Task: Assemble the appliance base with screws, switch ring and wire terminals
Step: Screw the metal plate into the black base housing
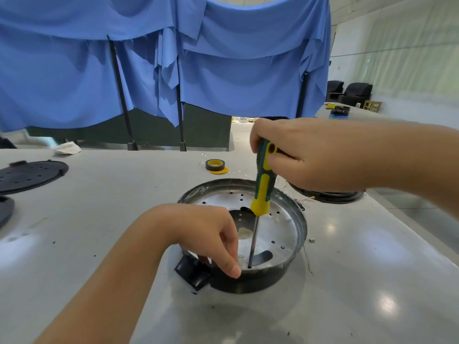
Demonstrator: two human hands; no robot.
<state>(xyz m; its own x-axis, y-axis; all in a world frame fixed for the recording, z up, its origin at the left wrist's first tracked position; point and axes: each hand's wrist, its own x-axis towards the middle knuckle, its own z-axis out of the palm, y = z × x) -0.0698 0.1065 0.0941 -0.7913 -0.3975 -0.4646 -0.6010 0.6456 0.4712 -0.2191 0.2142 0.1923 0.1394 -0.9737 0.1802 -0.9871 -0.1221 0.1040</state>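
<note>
Right hand (pixel 313 155) grips green-yellow screwdriver (pixel 260 187); keep shaft plumb. Left hand (pixel 211 234), fingers curled on round metal appliance base (pixel 298 219) rim: brace firmly.

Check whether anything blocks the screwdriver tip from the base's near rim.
Nothing visible does. The screwdriver, gripped by the right hand, already reaches the appliance base floor; the left hand sits beside it.

Screwdriver (pixel 262 180): handle green with yellow panels, shaft bare grey steel. Appliance base (pixel 285 234): silver metal pan dotted with small dark holes, black outer wall, black tab at near left. Tape roll (pixel 215 165): black with yellow core. Table (pixel 99 219): pale grey, glossy. Cloth (pixel 223 70) at far side: plain blue. Perforated disc (pixel 29 176), far left: black.
</note>
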